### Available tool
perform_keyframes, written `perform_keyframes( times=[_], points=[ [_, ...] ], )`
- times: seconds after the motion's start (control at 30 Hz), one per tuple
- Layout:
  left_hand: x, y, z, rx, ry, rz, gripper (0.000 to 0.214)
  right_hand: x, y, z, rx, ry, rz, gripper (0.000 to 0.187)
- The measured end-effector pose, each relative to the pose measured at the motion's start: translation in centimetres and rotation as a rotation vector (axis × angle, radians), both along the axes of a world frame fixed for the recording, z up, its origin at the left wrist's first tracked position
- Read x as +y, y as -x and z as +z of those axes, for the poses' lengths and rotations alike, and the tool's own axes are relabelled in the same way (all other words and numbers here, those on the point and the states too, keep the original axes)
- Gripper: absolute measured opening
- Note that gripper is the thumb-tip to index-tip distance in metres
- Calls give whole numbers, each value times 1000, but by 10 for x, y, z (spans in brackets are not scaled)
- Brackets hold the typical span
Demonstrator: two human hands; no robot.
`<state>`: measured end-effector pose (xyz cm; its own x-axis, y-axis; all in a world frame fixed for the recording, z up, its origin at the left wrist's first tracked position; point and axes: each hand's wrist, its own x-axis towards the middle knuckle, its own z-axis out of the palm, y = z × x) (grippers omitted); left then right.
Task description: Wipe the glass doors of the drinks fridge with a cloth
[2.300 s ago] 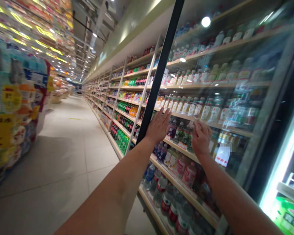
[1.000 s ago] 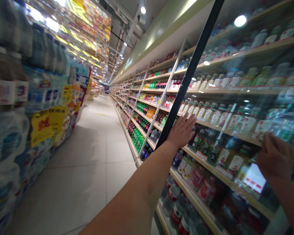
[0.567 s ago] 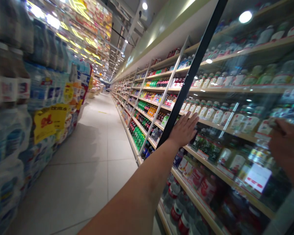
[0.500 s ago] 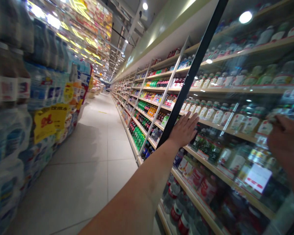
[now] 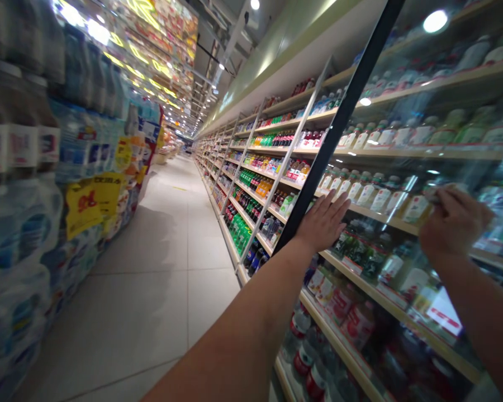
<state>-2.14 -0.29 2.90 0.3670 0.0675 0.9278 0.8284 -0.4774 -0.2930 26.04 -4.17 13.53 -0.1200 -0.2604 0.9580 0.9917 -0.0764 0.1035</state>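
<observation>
My left hand [image 5: 323, 222] lies flat, fingers spread, on a glass cooler door [image 5: 473, 159], just beside its black frame [image 5: 342, 121]. My right hand [image 5: 450, 226] is closed against the same pane, further right. Its fingers pinch a crumpled pale cloth [image 5: 456, 188], mostly hidden by the hand. Behind the glass, rows of bottled drinks [image 5: 366, 192] with white labels stand on wooden-edged shelves. A white card with red marks [image 5: 444, 312] shows below my right hand, partly covered by the forearm.
Open shelves of drinks [image 5: 251, 181] run on beyond the door frame. To the left, stacked packs of bottled water [image 5: 20, 229] carry a yellow sign [image 5: 88, 206]. A pale tiled aisle floor [image 5: 163, 290] lies between them.
My right hand has moved left across the glass, nearer to my left hand, with the cloth in it. My left hand stays flat by the frame. The view has shifted slightly.
</observation>
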Motion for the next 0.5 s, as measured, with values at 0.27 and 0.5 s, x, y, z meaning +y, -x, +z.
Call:
perform_keyframes(
  times=[0.27,0.5],
  points=[
    [-1,1,0,1,25,-20,60,-1,25,7,48,123,105,40],
    [1,1,-1,-8,-3,-20,61,-2,51,-23,-74,151,98,42]
  ],
)
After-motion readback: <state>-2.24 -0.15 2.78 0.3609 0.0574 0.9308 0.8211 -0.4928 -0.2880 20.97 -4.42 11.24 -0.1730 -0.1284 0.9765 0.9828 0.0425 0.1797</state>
